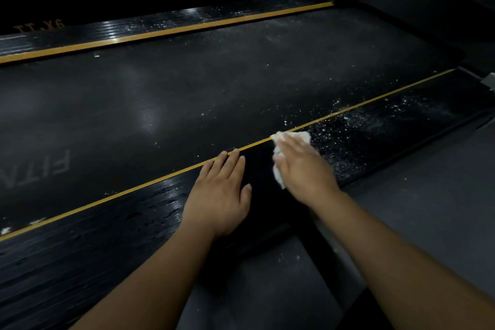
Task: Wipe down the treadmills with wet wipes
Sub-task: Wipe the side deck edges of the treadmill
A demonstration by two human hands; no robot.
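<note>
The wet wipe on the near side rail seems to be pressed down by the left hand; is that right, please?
Not quite: the head view shows the right hand pressing the wet wipe on the near side rail; the left hand rests flat beside it, holding nothing.

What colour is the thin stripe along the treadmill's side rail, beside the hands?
Yellow-orange stripe, clearest in the head view.

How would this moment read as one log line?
wiping | right hand presses wipe on rail | left hand flat on rail | white specks ahead
</note>
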